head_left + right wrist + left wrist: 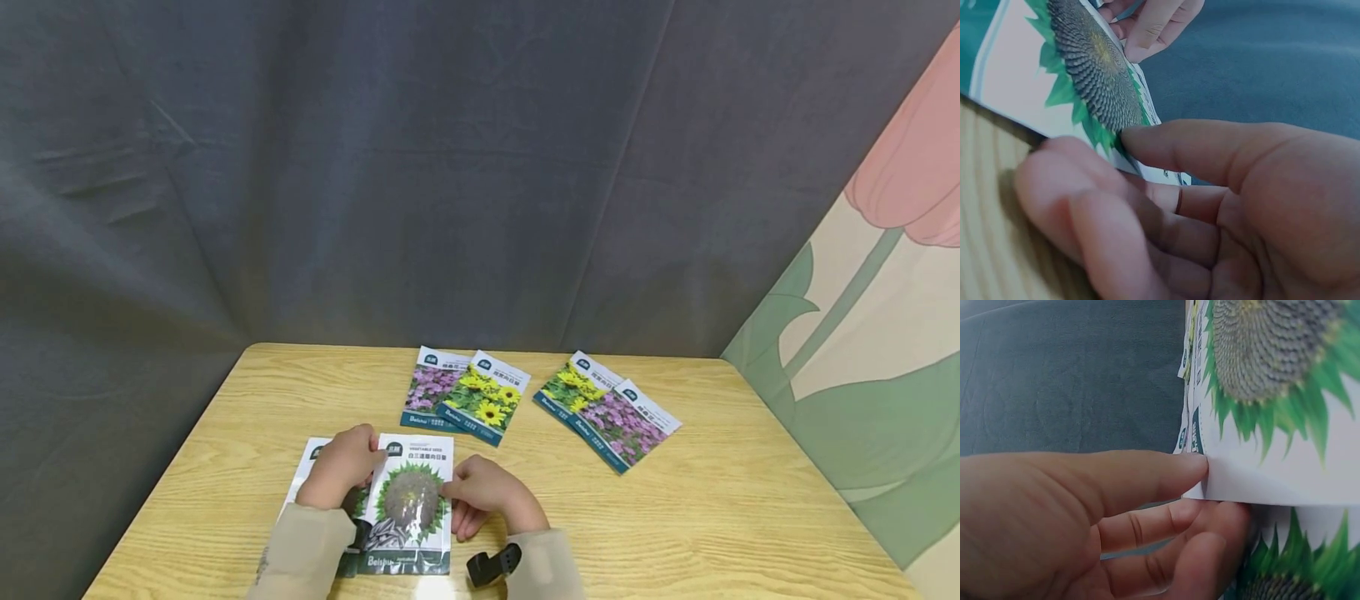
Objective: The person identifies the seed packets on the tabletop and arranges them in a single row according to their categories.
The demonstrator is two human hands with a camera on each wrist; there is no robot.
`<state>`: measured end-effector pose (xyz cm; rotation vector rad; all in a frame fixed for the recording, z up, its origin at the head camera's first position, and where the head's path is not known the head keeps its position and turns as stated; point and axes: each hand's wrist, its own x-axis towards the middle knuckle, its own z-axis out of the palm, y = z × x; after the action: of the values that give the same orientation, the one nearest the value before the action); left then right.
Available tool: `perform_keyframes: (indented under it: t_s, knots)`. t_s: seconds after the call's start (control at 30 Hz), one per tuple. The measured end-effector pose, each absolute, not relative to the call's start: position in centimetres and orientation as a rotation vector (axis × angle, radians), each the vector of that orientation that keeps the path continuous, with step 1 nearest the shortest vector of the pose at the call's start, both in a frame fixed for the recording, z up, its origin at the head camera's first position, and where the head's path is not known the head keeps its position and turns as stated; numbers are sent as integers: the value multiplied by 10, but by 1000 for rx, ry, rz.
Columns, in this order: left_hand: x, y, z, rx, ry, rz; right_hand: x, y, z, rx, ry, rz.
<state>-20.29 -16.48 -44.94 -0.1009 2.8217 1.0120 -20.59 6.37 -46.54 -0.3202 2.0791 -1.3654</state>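
Note:
A white seed packet [412,508] with a sunflower head and green petals stands out at the front of the table. My left hand [345,461] pinches its upper left corner between thumb and fingers, as the left wrist view also shows. On its right edge my right hand [483,492] pinches it, thumb on the front and fingers behind. Partly under the left hand and sleeve lies another sunflower packet [1297,575], mostly covered in the head view.
Behind the hands, a yellow-flower packet [487,396] overlaps a purple-flower packet [429,387]. Farther right, another purple-flower packet [626,423] overlaps a yellow-flower one [570,385]. All lie on the wooden table [712,517], with a dark grey curtain [450,183] behind it.

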Motion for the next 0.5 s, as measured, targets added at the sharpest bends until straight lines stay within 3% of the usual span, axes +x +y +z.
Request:
perform_keyframes:
  t_s: [0.5]
  knots:
    - [-202, -161, -450, -153, 2873, 914, -206, 63, -465, -308, 2103, -1363]
